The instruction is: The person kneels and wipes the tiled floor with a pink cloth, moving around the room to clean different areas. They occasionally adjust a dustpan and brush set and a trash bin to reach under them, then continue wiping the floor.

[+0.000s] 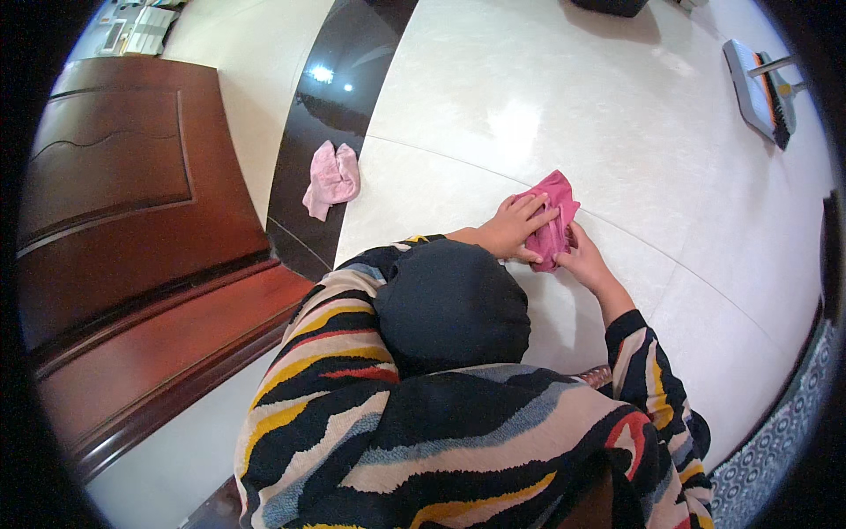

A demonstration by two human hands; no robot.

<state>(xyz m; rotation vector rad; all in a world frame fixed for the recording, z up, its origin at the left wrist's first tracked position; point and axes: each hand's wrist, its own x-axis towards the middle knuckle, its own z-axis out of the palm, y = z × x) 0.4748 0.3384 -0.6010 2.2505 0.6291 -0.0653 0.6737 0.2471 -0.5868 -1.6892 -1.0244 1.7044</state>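
A deep pink piece of folded cloth (560, 188) lies on the pale tiled floor beyond my raised knee. My left hand (515, 228) rests across its left side, palm down and fingers spread over the fabric. At the near right edge, my right hand (585, 258) pinches the cloth between thumb and fingers. Part of the cloth is hidden under both hands. To the left, a pair of pale pink socks (334, 178) lies across the dark floor strip, apart from my hands.
A brown wooden panelled door (125, 152) stands at the left. My dark-clad knee (456, 307) rises before me. A broom and grey dustpan (753, 92) are at the upper right. A black object (608, 5) sits at the top edge, a patterned grey mat (773, 449) at lower right.
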